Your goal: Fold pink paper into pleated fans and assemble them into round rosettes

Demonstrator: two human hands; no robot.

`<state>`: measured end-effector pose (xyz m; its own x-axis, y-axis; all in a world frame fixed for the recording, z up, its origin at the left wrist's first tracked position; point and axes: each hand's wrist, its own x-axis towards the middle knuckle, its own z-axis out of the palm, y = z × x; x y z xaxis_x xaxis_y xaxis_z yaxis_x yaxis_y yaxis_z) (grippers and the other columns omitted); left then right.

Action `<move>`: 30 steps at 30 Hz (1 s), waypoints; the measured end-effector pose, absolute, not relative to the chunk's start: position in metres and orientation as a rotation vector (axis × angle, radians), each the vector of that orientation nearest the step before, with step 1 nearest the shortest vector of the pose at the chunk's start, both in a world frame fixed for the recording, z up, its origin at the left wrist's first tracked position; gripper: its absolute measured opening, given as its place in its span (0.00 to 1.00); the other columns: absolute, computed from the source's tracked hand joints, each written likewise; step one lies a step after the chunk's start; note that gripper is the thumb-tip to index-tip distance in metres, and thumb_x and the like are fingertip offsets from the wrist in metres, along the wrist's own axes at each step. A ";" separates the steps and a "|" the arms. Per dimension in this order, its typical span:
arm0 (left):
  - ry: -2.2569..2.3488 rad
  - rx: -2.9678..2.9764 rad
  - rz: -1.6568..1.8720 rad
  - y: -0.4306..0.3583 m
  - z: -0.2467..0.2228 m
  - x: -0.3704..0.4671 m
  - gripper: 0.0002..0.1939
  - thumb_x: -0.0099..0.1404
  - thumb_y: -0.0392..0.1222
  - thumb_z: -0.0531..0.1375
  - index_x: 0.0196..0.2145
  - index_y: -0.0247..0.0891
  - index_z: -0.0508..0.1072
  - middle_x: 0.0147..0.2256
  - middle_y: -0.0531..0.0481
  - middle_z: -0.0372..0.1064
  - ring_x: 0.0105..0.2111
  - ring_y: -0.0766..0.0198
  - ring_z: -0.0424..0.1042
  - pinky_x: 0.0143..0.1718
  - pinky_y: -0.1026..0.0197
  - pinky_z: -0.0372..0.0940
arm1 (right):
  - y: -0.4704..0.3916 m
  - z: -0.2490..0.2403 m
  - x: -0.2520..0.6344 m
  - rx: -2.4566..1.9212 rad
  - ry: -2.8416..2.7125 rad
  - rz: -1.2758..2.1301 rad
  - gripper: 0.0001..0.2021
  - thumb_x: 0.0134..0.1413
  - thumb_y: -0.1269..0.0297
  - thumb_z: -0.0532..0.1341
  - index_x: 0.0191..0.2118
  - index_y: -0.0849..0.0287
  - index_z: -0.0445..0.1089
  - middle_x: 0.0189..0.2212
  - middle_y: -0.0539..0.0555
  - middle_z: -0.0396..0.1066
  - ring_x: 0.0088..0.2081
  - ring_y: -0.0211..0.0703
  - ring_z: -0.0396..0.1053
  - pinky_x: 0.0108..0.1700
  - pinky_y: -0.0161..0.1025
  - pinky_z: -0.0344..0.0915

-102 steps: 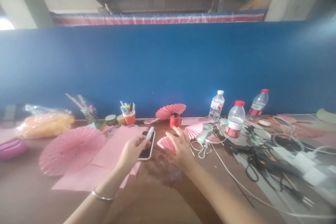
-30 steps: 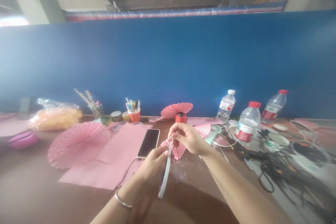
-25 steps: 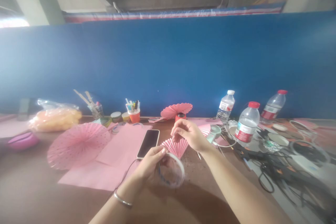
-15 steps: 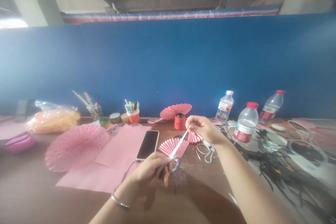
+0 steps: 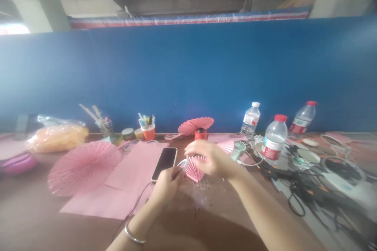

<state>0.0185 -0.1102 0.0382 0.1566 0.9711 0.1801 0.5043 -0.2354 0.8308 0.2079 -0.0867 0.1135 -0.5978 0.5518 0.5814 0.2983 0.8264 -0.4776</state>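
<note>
A pleated pink paper fan lies on the brown table between my hands. My left hand is closed at the fan's left side, on what looks like a roll of tape with a bluish ring. A short white tape strip rises from there towards the fingertips of my right hand. Those fingers bend over the fan's top and appear to pinch the strip, though blur hides the exact contact. A phone lies just beyond my left hand.
Pink paper sheets and a big round pleated paper lie left. Behind stand a cup of pens and a red pot. Bottles, a mint-green round object and tangled black cables are right.
My right hand has come down and left over the pink fan. The long white strip between my hands now shows only as a short piece. My left hand has moved slightly left.
</note>
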 end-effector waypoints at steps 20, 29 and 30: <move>1.461 1.806 1.035 -0.105 0.037 0.017 0.16 0.59 0.48 0.50 0.21 0.35 0.67 0.18 0.56 0.53 0.22 0.68 0.54 0.23 0.67 0.47 | -0.082 0.083 0.181 -0.847 -2.451 0.152 0.17 0.50 0.72 0.58 0.48 0.57 0.66 0.47 0.56 0.67 0.49 0.45 0.63 0.51 0.45 0.56; 1.445 1.850 1.006 -0.108 0.043 0.015 0.15 0.58 0.45 0.51 0.21 0.35 0.70 0.17 0.57 0.50 0.20 0.68 0.50 0.22 0.66 0.46 | -0.073 0.081 0.195 -0.940 -2.407 0.472 0.20 0.48 0.71 0.59 0.50 0.53 0.65 0.43 0.53 0.70 0.40 0.42 0.68 0.41 0.38 0.62; 1.455 1.870 1.001 -0.107 0.041 0.015 0.15 0.58 0.45 0.50 0.21 0.36 0.70 0.17 0.57 0.50 0.20 0.68 0.51 0.23 0.66 0.46 | -0.074 0.083 0.195 -0.947 -2.386 0.461 0.19 0.48 0.70 0.59 0.49 0.54 0.66 0.41 0.53 0.70 0.38 0.42 0.68 0.40 0.37 0.62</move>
